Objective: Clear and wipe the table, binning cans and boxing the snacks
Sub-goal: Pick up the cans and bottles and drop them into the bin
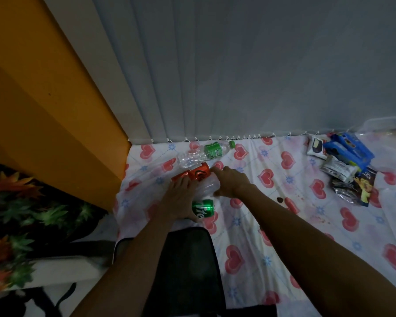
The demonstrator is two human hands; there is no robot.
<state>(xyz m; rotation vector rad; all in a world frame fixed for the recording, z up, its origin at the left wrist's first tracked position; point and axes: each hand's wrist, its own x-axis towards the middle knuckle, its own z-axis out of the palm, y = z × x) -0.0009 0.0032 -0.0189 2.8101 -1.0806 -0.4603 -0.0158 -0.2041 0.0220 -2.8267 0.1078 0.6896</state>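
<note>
Both hands are out over the near left corner of the table [249,236], which is covered in a heart-print cloth. The left hand [181,199] lies flat with its fingers fairly straight. The fingertips touch the crushed orange can [198,173] just beyond them, and the thumb rests against the green can [204,208], which lies on its side at the hand's right edge. It is closed on nothing.

The right hand [232,183] sits just beside the left, with a clear plastic cup [209,187] lying between the two. Thumb and fingers curve round the cup's end in a loose hold. The forefinger stretches past it to the rim of the orange can.

Beyond both hands, up by the blinds [215,76], a clear bottle with a green label [207,153] lies on its side, just behind the orange can.

Well off to the right of the right hand is a heap of snack packets [345,167], apart from the cans. A small dark stain [279,199] marks the cloth beside the right forearm. Under the forearms, at the table's near edge, is something black and mesh-like [188,259].
</note>
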